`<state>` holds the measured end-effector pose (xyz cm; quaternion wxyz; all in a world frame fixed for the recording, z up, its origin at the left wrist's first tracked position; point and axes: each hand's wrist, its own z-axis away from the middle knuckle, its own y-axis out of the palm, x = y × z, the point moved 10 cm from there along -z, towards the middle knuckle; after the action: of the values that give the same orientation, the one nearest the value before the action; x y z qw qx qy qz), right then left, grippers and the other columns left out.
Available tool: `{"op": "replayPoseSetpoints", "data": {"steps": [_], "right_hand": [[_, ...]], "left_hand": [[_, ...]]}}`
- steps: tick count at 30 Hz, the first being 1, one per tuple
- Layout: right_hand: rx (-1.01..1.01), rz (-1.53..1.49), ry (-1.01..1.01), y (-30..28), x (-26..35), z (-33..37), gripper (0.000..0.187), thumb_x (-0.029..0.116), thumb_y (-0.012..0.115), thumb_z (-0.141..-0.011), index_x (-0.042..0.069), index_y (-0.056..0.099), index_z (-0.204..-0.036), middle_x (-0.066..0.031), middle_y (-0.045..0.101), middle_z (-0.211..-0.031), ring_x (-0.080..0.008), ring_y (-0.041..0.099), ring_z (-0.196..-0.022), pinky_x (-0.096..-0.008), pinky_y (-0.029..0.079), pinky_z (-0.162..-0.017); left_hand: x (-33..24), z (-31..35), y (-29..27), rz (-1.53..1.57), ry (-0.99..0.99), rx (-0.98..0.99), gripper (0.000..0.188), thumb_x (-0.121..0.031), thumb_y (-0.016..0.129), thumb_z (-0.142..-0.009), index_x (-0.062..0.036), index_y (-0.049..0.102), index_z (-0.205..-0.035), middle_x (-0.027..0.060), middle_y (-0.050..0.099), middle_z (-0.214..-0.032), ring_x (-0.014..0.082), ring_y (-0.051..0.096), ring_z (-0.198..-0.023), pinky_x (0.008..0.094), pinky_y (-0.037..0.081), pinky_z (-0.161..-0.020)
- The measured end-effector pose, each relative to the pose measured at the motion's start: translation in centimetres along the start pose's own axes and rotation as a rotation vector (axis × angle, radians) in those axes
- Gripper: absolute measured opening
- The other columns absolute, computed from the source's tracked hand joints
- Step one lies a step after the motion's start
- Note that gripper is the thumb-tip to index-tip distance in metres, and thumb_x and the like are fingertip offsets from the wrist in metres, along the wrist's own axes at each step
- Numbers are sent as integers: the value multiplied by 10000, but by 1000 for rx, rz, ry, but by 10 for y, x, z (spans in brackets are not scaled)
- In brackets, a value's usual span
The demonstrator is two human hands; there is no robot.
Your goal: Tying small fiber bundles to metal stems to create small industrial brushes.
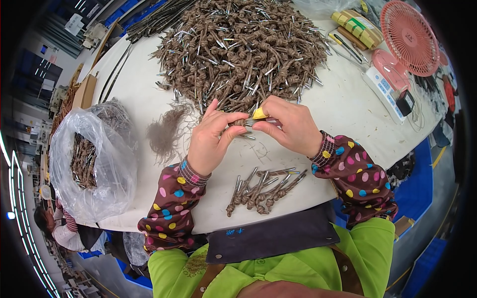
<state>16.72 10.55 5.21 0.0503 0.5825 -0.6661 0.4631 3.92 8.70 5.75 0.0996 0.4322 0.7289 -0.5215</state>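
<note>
My left hand [211,139] pinches a short brown knotted cord [239,122] between thumb and fingers, just in front of a large heap of similar cords [243,54] with shiny metal tips. Close against it, my right hand [293,126] is closed, its thumb and forefinger at the cord's other end. A small yellow piece [259,113] shows at the right fingertips; whether it is a tool or a finger wrap I cannot tell. Nearer to me, several finished-looking knotted cords [263,191] lie in a loose group on the white tabletop [218,208].
Loose brown fibre [165,131] lies left of my hands. A clear plastic bag [117,169] with more cords stands at the left edge. At the right are a pink fan [410,37], a power strip [385,94] and pens [345,47]. Another person [64,228] sits far left.
</note>
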Motion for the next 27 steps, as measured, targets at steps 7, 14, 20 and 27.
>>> {"op": "replayPoseSetpoints", "data": {"steps": [7, 14, 20, 27], "right_hand": [[31, -68, 75, 1, -5, 2, 215, 271, 667, -828, 80, 576, -864, -38, 565, -788, -218, 594, -644, -302, 445, -540], [19, -38, 55, 2, -1, 4, 202, 197, 693, -818, 45, 577, -881, -50, 552, -796, -182, 564, -629, -259, 453, -538], [-46, -55, 47, 2, -4, 5, 205, 265, 662, -831, 85, 565, -843, -38, 536, -751, -222, 571, -619, -311, 423, -522], [-9, -279, 204, 10, -24, 9, 202, 240, 659, -852, 62, 566, -873, -25, 560, -758, -149, 548, -578, -287, 404, -509]], "left_hand": [[-4, 0, -1, -6, 15, -12, 224, -156, 685, -803, -97, 665, -1018, 36, 563, -692, 190, 558, -657, 469, 323, -1066], [-4, 2, -2, -27, 22, -21, 225, -156, 688, -799, -99, 666, -1015, 36, 577, -699, 189, 563, -660, 468, 323, -1066], [-4, 1, -2, -16, 27, -40, 219, -155, 690, -799, -94, 669, -1009, 42, 575, -698, 190, 555, -651, 470, 320, -1066], [2, 1, 0, 87, -46, -6, 198, -117, 673, -814, -87, 668, -1009, 39, 608, -735, 178, 569, -672, 471, 299, -1082]]}}
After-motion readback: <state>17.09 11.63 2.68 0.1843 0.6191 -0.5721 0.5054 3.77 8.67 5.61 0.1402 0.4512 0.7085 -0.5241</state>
